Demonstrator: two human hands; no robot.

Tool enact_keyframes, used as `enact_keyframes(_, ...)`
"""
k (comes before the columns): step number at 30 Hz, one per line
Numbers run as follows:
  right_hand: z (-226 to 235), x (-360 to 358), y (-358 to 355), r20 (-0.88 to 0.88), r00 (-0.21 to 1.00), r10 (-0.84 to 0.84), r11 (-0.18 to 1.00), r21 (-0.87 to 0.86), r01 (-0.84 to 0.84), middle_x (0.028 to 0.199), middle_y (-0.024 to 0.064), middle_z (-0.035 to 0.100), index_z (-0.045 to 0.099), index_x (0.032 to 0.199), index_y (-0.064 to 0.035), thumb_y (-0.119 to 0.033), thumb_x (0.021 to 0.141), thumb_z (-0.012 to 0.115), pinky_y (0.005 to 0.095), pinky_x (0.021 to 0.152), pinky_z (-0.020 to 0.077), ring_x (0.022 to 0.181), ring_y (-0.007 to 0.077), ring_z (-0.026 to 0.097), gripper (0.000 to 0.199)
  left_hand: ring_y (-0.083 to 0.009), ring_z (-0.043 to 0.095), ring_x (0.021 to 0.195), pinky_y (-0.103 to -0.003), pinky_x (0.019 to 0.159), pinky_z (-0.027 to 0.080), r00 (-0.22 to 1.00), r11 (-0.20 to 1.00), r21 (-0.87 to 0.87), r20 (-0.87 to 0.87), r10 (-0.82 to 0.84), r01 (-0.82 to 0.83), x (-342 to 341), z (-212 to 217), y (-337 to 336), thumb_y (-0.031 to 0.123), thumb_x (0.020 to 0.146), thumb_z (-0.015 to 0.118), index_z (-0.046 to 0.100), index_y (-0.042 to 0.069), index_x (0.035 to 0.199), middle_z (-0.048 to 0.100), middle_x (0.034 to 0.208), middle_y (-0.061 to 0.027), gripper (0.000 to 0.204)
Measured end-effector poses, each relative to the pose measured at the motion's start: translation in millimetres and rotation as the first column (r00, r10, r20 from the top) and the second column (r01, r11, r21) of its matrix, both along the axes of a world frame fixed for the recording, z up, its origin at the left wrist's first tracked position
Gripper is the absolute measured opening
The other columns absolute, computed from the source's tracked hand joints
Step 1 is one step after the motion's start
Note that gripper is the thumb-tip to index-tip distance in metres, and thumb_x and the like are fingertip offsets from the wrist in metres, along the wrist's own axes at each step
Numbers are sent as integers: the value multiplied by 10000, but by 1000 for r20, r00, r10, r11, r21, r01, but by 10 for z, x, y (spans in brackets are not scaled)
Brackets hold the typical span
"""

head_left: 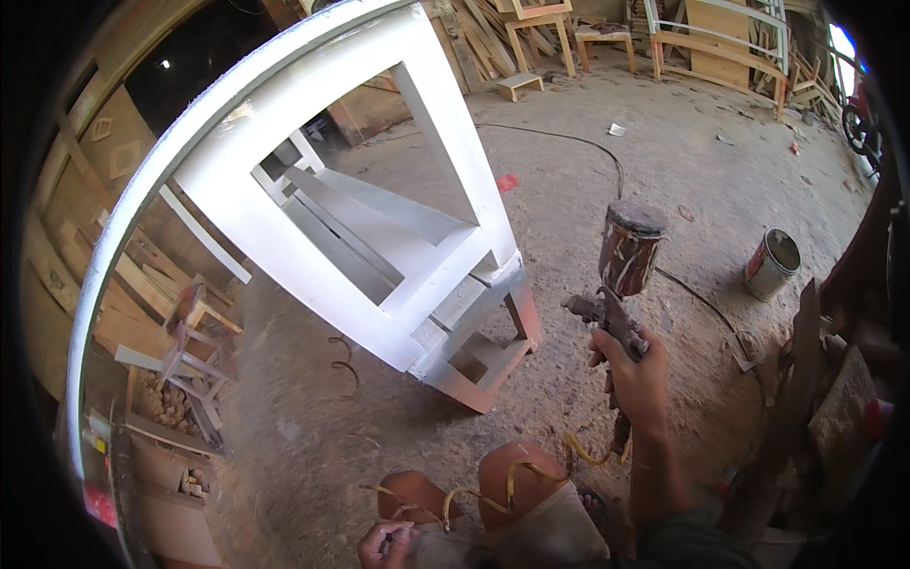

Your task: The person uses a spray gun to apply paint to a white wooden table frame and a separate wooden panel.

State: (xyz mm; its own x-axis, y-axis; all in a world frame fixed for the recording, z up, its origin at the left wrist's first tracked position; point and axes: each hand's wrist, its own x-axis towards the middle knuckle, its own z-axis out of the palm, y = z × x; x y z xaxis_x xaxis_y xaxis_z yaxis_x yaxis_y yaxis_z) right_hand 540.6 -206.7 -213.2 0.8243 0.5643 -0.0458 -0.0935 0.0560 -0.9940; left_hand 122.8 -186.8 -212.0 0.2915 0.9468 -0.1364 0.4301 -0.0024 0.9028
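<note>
My right hand (637, 372) grips a paint spray gun (614, 308) with a stained metal cup (630, 247) on top, its nozzle aimed left at the base of a white-painted wooden frame (379, 218). The frame leans on a small wooden stool (483, 356) streaked with white paint. My left hand (384, 543) sits low by my knee, fingers curled around a thin yellowish air hose (493, 488) that loops across my knees to the gun.
A paint can (773, 264) stands on the dirt floor to the right. A black cable (588, 152) crosses the floor. Wooden stools and frames (550, 38) stand at the back. Stacked timber and scrap pieces (161, 379) lie on the left, planks on the right.
</note>
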Motion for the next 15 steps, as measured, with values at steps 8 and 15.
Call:
enact_keyframes(8,-13,-228,-16,339,941,16,999,26,-27,807,76,720,697,1214,38,-64,906,783,264,590,489,658,96,630,336,-123,635,890,-268,793,503,998,996,74,-34,-45,47,10,120,75,167,1035,625,736,11,1053,694,950,-42,192)
enact_keyframes(15,18,-478,-59,584,811,-29,994,104,-40,984,183,758,669,1291,19,-12,860,807,316,755,566,862,195,740,454,-120,636,933,-260,843,488,986,996,56,148,-74,66,160,82,193,133,1032,633,742,6,1076,698,965,-36,173)
